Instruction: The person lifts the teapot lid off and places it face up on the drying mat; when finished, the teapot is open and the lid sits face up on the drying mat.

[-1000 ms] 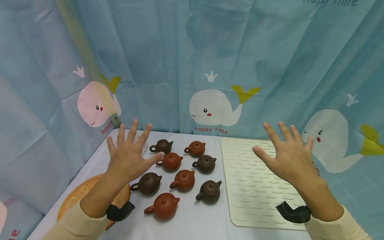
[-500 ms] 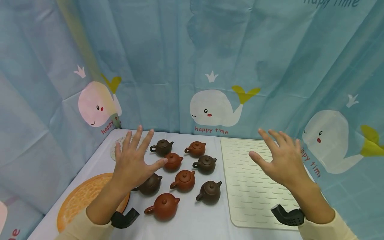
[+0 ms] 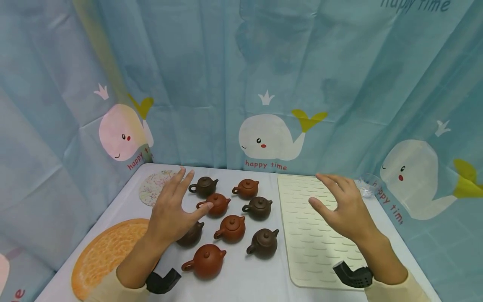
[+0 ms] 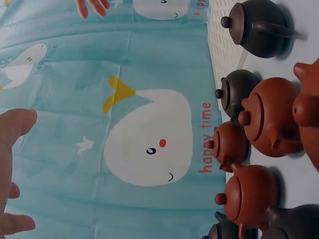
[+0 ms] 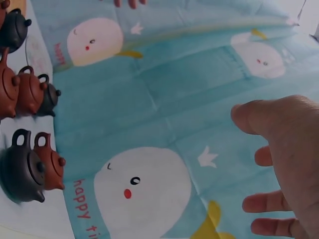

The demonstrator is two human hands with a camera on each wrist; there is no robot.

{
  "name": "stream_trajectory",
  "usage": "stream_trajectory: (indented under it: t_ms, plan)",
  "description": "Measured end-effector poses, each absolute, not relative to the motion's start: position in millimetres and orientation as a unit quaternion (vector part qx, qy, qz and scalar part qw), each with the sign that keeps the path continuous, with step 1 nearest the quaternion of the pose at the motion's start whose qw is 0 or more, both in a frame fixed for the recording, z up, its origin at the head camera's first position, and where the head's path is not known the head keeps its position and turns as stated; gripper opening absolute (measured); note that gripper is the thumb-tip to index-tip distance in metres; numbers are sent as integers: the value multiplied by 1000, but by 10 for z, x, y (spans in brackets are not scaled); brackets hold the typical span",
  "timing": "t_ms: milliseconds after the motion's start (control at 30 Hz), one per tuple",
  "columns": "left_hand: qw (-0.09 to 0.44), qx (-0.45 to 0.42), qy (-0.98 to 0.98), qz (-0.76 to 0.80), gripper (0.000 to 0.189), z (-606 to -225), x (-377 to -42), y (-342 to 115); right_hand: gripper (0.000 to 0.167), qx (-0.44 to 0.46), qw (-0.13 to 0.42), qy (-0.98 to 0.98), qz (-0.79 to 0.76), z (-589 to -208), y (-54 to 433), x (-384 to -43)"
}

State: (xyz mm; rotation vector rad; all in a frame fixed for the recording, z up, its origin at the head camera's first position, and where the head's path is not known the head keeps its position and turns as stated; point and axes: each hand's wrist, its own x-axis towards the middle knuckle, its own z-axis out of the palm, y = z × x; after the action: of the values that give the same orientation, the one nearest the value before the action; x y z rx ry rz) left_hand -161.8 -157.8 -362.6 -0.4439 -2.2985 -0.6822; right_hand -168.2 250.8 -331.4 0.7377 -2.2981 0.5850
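Observation:
My left hand is raised over the left part of the table, fingers extended and thumb spread, holding nothing. Its thumb overlaps a red-brown teapot in the head view, and the hand partly hides a dark brown teapot. Over the cream ridged mat hovers my right hand, also with its fingers loosely extended and nothing in it. Several small clay teapots stand between the hands, among them a large red-brown teapot in front and a dark teapot near the mat.
An orange round mat lies at the left front. Behind it is a pale patterned disc. A clear plastic item sits at the back right. A blue whale-print curtain encloses the white table behind and at the sides.
Both hands have come lower and slightly inward, toward each other, with fingers less spread. The patterned disc and the clear item now show more. The teapots have stayed in place.

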Motion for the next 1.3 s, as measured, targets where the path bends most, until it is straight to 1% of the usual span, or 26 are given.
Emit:
stream_trajectory:
  t_ms: [533, 633, 767, 867, 1100, 1300]
  plan:
    - [406, -213, -811, -364, 73, -3881, -1542, -1395, 51, 279, 307, -863, 287, -3653, 2420, -1744]
    - [415, -211, -801, -376, 74, -3925, -1529, -1351, 50, 281, 299, -863, 295, -3708, 2392, -1753]
    - [413, -208, -797, -389, 80, -3981, -1513, -1291, 48, 281, 283, -863, 310, -3767, 2364, -1761]
    - [404, -209, -795, -401, 80, -4031, -1502, -1236, 46, 284, 269, -862, 323, -3809, 2356, -1771]
    - [384, -214, -782, -441, 68, -4149, -1476, -1109, 44, 310, 213, -847, 376, -3917, 2354, -1829]
    - [388, -223, -761, -469, 63, -4226, -1466, -1012, 43, 303, 191, -846, 395, -4018, 2348, -1870]
